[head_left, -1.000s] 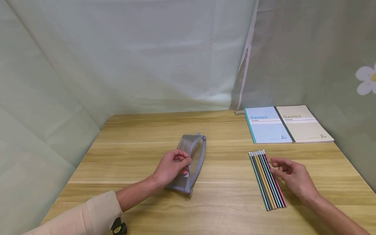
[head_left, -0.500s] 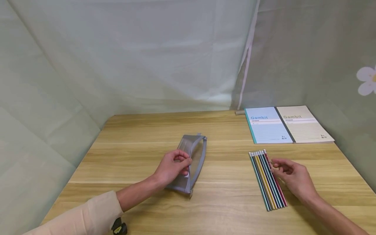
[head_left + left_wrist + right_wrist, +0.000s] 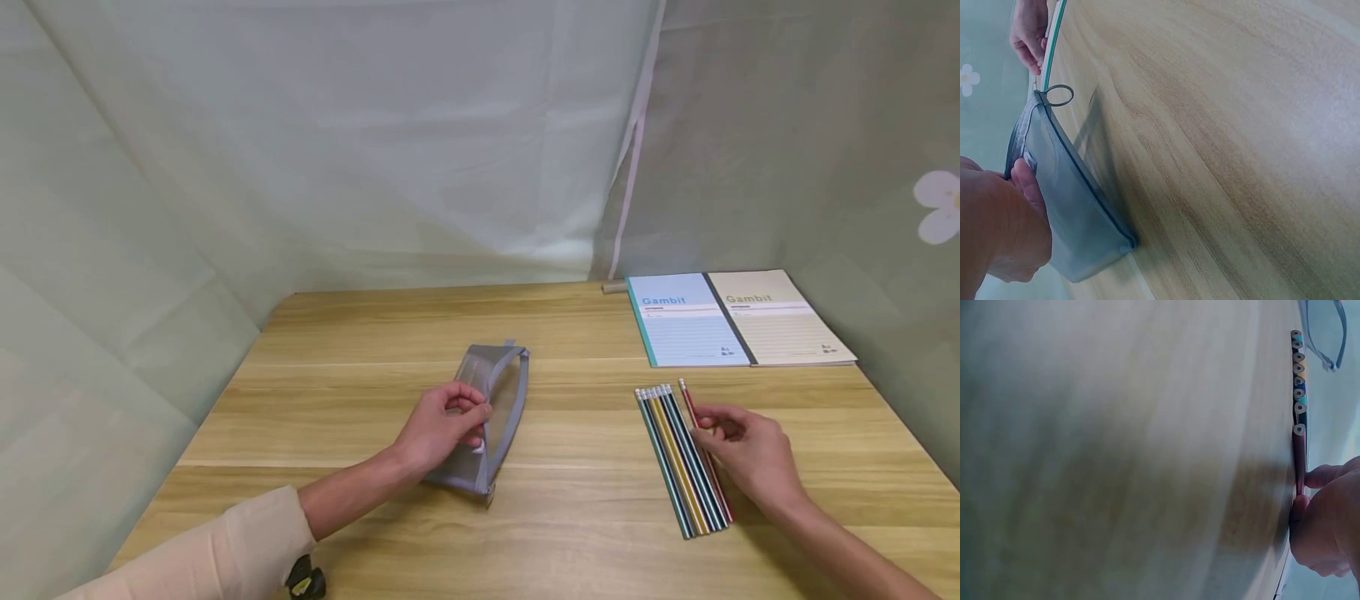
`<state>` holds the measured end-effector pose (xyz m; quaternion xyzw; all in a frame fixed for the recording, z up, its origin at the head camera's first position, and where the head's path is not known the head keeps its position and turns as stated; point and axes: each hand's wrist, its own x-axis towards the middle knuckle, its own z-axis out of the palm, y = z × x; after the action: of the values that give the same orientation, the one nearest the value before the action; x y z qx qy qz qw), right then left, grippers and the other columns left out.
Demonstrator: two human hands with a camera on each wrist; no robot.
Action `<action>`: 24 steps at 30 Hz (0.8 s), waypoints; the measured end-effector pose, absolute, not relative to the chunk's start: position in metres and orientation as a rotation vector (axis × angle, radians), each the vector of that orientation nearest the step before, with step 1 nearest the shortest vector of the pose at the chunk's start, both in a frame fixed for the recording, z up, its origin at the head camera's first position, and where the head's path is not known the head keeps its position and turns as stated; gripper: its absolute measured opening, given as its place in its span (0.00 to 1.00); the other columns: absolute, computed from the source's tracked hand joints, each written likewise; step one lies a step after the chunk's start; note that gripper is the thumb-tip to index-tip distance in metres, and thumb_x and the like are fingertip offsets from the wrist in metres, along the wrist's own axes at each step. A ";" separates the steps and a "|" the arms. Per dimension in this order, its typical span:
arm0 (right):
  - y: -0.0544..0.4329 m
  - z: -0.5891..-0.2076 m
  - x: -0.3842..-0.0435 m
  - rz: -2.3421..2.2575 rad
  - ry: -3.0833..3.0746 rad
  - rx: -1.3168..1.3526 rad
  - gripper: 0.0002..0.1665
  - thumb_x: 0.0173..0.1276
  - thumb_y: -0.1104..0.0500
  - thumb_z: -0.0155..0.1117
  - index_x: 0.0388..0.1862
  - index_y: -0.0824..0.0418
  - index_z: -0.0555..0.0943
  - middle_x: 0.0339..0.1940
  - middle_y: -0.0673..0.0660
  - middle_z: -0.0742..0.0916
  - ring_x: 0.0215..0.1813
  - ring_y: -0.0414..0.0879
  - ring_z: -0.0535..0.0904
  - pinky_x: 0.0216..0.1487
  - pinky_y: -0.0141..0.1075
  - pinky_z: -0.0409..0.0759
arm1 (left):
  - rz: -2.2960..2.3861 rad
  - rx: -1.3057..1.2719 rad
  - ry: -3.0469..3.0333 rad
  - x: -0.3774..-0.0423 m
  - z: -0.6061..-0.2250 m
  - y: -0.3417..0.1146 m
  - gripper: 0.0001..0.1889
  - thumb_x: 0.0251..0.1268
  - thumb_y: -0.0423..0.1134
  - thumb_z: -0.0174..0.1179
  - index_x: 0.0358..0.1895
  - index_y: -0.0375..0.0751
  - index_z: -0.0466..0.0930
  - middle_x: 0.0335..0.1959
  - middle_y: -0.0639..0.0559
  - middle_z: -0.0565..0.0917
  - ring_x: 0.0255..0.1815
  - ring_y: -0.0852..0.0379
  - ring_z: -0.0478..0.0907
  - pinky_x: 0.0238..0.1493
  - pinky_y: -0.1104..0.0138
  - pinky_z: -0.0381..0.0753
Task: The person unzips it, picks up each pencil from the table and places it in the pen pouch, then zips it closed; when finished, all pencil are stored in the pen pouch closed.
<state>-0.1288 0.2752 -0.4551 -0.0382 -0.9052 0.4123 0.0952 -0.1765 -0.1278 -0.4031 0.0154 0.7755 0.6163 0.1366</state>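
Note:
A grey translucent mesh pencil case [image 3: 468, 375] lies on the table with its zip side gaping toward the right. Its near opening edge is pinched between the thumb and fingers of my left hand [image 3: 441, 423]; in the left wrist view the case [image 3: 1079, 206] stands up from the wood. To the right, several striped pencils [image 3: 678, 467] lie side by side, eraser ends away from me. My right hand [image 3: 753, 454] pinches the red pencil [image 3: 688, 403] at the row's right side. In the right wrist view the red pencil [image 3: 1299, 450] passes between thumb and finger.
Two notebooks, one blue [image 3: 686, 325] and one beige [image 3: 780, 321], lie flat at the back right. A small brown stub [image 3: 613, 287] sits beside them at the table's back edge. Fabric curtains [image 3: 450, 150] enclose the table [image 3: 360, 333]. A black object [image 3: 303, 577] shows by the left sleeve.
The red pencil's eraser end has swung slightly right, away from the other pencils, under my right hand. My left hand and the pencil case stay in place.

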 end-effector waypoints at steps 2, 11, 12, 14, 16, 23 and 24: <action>0.275 -0.454 -0.130 1.198 -2.699 -0.123 0.19 0.66 0.67 0.77 0.54 0.74 0.86 0.35 0.57 0.89 0.30 0.36 0.76 0.25 0.27 0.76 | 1.785 0.044 2.245 -0.176 -0.403 -0.128 0.08 0.73 0.31 0.67 0.48 0.30 0.81 0.36 0.44 0.83 0.30 0.56 0.83 0.33 0.65 0.91; 0.273 -0.451 -0.134 1.143 -2.721 -0.166 0.18 0.66 0.66 0.78 0.52 0.73 0.87 0.34 0.56 0.90 0.30 0.38 0.79 0.26 0.26 0.76 | 1.791 0.044 2.243 -0.175 -0.402 -0.127 0.08 0.73 0.31 0.67 0.48 0.30 0.81 0.36 0.43 0.83 0.30 0.56 0.83 0.33 0.65 0.91; 0.273 -0.451 -0.135 1.136 -2.717 -0.167 0.17 0.66 0.66 0.78 0.51 0.73 0.87 0.34 0.56 0.90 0.30 0.37 0.80 0.27 0.26 0.76 | 1.792 0.044 2.242 -0.175 -0.402 -0.127 0.08 0.73 0.31 0.67 0.48 0.30 0.81 0.36 0.43 0.83 0.30 0.56 0.83 0.33 0.65 0.91; 0.273 -0.452 -0.135 1.114 -2.710 -0.170 0.16 0.65 0.66 0.78 0.50 0.73 0.88 0.33 0.56 0.90 0.30 0.37 0.80 0.28 0.24 0.74 | 1.794 0.042 2.240 -0.175 -0.402 -0.127 0.08 0.73 0.31 0.67 0.48 0.30 0.81 0.37 0.43 0.83 0.30 0.56 0.83 0.33 0.65 0.91; 0.273 -0.452 -0.135 1.111 -2.706 -0.168 0.15 0.66 0.67 0.77 0.49 0.73 0.88 0.33 0.56 0.90 0.30 0.37 0.80 0.27 0.24 0.75 | 1.796 0.041 2.238 -0.174 -0.402 -0.127 0.08 0.73 0.31 0.67 0.48 0.30 0.81 0.37 0.43 0.83 0.30 0.56 0.83 0.33 0.66 0.91; 0.273 -0.452 -0.136 1.173 -2.694 -0.214 0.14 0.68 0.67 0.74 0.50 0.73 0.88 0.34 0.60 0.92 0.30 0.36 0.80 0.25 0.25 0.77 | 1.806 0.042 2.232 -0.174 -0.403 -0.128 0.08 0.73 0.30 0.67 0.48 0.30 0.80 0.37 0.43 0.83 0.31 0.56 0.84 0.34 0.66 0.91; 0.273 -0.451 -0.136 1.187 -2.694 -0.227 0.14 0.68 0.67 0.73 0.51 0.73 0.88 0.35 0.61 0.92 0.30 0.35 0.80 0.26 0.25 0.77 | 1.806 0.043 2.232 -0.174 -0.403 -0.128 0.08 0.73 0.30 0.67 0.48 0.30 0.80 0.37 0.43 0.83 0.31 0.56 0.84 0.34 0.66 0.91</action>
<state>-0.1356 0.2730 -0.4511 -0.0766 -0.9084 0.4002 0.0943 -0.1738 -0.1280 -0.4026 0.0149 0.7702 0.6233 0.1346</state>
